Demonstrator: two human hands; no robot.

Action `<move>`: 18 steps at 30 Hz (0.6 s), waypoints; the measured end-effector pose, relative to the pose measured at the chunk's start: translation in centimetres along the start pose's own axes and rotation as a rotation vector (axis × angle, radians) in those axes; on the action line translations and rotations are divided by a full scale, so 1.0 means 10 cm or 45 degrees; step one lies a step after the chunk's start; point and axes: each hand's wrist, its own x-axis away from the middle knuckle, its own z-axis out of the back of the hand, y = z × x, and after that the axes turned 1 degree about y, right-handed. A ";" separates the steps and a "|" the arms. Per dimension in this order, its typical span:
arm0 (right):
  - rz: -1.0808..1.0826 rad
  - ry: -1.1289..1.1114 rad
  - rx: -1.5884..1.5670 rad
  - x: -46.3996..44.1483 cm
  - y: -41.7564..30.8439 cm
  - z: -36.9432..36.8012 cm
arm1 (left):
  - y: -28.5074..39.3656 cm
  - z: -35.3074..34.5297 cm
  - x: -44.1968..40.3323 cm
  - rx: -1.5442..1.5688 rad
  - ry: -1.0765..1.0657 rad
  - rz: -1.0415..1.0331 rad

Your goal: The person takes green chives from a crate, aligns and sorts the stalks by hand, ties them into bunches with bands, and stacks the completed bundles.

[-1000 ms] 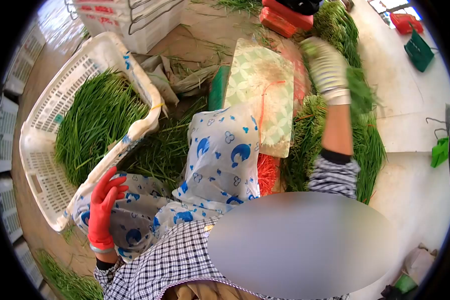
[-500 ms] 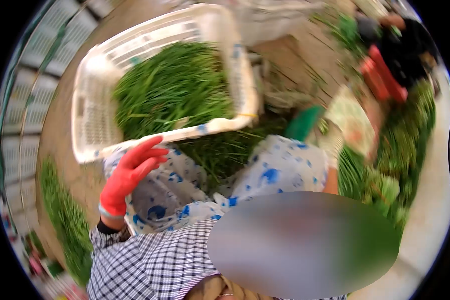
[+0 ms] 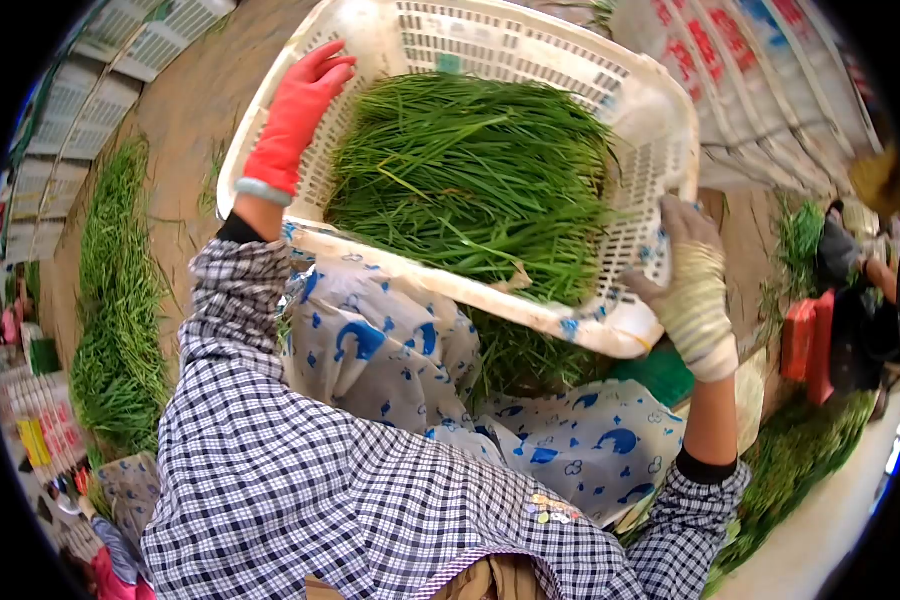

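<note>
A white plastic crate [image 3: 440,285] stands in front of my knees, partly filled with long, thin green leaves [image 3: 470,185] that look like garlic chives. My left hand [image 3: 305,115], in a red rubber glove, reaches over the crate's left side, its fingers stretched out near the inner wall; whether it touches is unclear. At the near right corner, my right hand [image 3: 692,280], in a pale knit glove with grey fingers, grips the crate's rim. A clear plastic apron [image 3: 370,340] with blue prints covers my lap.
More greens [image 3: 120,310] lie in a long row on the left floor, and others [image 3: 800,460] along the right. Stacked white crates [image 3: 65,155] line the far left. White sacks with red print [image 3: 730,70] stand back right. Another person [image 3: 855,290] is at the right beside a red stool [image 3: 808,340].
My right hand has come up from the greens beside my right knee to the crate's corner. My left hand has moved forward over the crate's left side. The view has shifted.
</note>
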 end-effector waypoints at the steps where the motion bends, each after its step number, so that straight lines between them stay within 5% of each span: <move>1: 0.036 -0.094 0.078 -0.27 -0.16 -0.10 | -0.10 -0.02 -0.11 -0.034 0.059 -0.036; 6: 0.288 -0.364 0.114 -1.37 -1.15 -0.89 | -0.77 0.13 -0.58 -0.311 0.399 -0.319; 11: 0.423 -0.543 0.255 -2.32 -2.03 -2.16 | -0.28 0.14 -0.59 -0.479 0.512 -0.504; 14: 0.402 -0.562 0.256 -2.72 -2.28 -2.89 | -0.16 0.09 -0.55 -0.544 0.509 -0.832; 18: 0.356 -0.612 0.484 -2.78 -2.30 -3.50 | -0.05 0.13 -0.53 -0.495 0.527 -0.755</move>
